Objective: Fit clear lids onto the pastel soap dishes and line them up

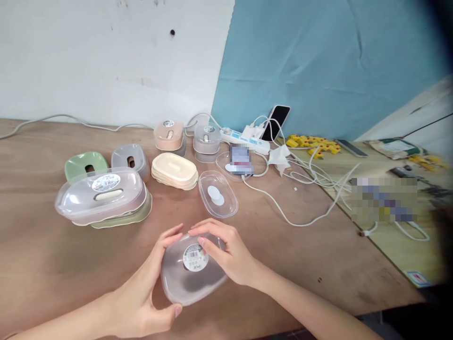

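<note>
Near the table's front edge, a clear plastic lid (pixel 193 283) lies tilted between my hands. On its top is a round white label (pixel 196 258) with a barcode. My left hand (pixel 152 288) grips the lid's left side, thumb at the near edge and fingers at the far edge. My right hand (pixel 226 250) holds its far right side, with the thumb over the label and the fingers along the rim. Just beyond lies another clear lid (pixel 226 203) with white round stickers. To its left is a stack of cream oval lids (pixel 175 170).
At left stand covered oval boxes (pixel 102 193), a green box (pixel 87 163) and a grey box (pixel 130 159). Behind are a peach box (pixel 169 136) and a grey lidded box (pixel 207 139). A power strip (pixel 244 140), phone (pixel 278 122) and loose white cables (pixel 293 224) occupy the right.
</note>
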`<state>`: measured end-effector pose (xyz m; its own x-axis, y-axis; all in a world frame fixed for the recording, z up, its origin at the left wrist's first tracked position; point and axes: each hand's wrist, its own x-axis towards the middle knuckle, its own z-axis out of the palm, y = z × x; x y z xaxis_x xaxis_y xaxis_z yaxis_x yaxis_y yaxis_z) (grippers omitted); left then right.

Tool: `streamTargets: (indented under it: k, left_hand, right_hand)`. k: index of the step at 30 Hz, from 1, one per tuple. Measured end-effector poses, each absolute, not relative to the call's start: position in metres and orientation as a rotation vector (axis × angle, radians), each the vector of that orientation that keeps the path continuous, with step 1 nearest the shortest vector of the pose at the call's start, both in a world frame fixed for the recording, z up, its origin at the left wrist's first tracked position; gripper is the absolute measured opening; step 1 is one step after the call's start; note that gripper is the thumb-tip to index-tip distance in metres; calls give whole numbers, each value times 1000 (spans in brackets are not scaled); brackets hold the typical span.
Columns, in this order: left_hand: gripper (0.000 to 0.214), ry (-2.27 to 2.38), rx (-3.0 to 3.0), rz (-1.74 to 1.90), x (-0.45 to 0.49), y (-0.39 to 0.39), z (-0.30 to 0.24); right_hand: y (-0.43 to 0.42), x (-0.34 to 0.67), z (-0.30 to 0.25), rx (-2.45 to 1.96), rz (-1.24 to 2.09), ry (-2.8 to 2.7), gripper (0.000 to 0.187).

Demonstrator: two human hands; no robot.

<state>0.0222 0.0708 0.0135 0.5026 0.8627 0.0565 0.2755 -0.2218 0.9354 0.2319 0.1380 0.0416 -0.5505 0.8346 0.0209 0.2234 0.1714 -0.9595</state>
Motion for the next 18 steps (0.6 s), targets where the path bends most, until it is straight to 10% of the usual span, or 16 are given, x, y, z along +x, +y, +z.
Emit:
streamTargets:
  k: [18]
  left_hand:
    - [111,1375,2330,-34,73,94,61]
  right_hand:
    - [133,246,13,-1015,1084,-1609,29]
